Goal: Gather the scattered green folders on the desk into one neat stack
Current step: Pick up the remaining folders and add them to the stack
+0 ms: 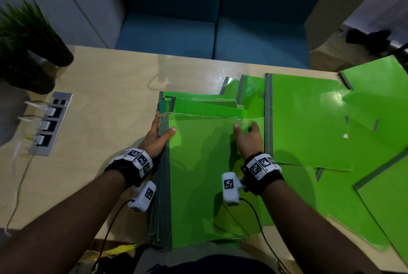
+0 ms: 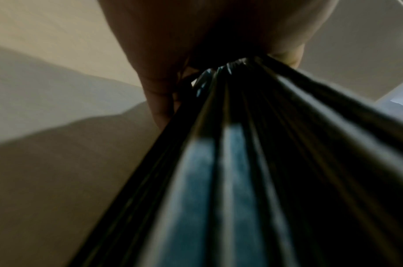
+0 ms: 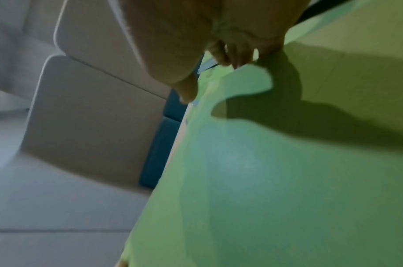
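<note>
Our left hand (image 1: 157, 135) clamps the spine side of the stack (image 1: 198, 185) at desk centre, thumb on top, fingers curled around the grey spines; the left wrist view shows many dark spine edges fanned out under the palm. Our right hand (image 1: 249, 139) lies on the top folder's right part, fingers reaching the far edge; whether they hook over it or just press flat we cannot tell.

The stack is not square: far corners of lower folders (image 1: 205, 102) stick out skewed beyond the top one. More loose folders (image 1: 309, 119) lie overlapping to the right, some out to the desk's (image 1: 110, 88) right edge.

Risks, as we judge them:
- Covers look glossy (light glares off them), so pushing from one side could make the upper ones slide and fan out further.
- The stack's near edge sits at the desk's front edge; a pull toward us may tip some off.
- Dragging a right-hand folder out from under its neighbours could push others off the desk.

Writing: none legible on the folders. Wrist bands carry only black-and-white square marker patterns.
</note>
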Motion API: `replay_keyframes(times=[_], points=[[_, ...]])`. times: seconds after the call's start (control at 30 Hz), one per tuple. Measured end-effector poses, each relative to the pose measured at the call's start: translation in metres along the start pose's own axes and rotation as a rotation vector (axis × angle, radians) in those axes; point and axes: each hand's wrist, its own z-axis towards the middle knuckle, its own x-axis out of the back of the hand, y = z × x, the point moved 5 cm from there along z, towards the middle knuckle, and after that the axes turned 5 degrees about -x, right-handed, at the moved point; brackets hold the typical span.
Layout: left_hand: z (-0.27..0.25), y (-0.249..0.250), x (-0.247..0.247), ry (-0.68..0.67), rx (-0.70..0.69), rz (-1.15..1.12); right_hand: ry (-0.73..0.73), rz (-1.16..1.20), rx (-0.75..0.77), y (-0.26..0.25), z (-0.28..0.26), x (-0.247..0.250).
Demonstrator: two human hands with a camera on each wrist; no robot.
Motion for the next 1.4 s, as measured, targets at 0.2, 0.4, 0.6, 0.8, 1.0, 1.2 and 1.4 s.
replay_keyframes(times=[0.2, 0.4, 0.6, 0.8, 1.0, 1.2, 1.4], points=[[-0.006, -0.007, 0.003, 0.009, 0.027, -0.068, -0.113, -0.006, 0.032, -0.006, -0.003, -0.018], [-0.007, -0.017, 0.000, 0.096, 0.107, -0.153, -0.105, 0.002, -0.100, 0.008, -0.010, -0.020], [-0.011, -0.031, 0.008, 0.125, 0.223, -0.136, -0.177, 0.090, -0.121, 0.025, -0.021, -0.003], [-0.018, -0.033, 0.001, 0.090, 0.229, 0.048, -0.199, -0.153, -0.058, 0.043, -0.047, -0.015], [-0.018, -0.031, 0.018, 0.073, 0.227, 0.264, 0.071, -0.605, 0.388, 0.034, -0.011, 0.065], [-0.017, -0.043, 0.054, 0.165, 0.222, 0.258, -0.078, -1.132, 0.453, 0.108, -0.009, 0.085], [-0.026, -0.066, 0.073, 0.169, 0.255, 0.188, 0.091, -0.967, 0.674, 0.101, -0.025, 0.095]])
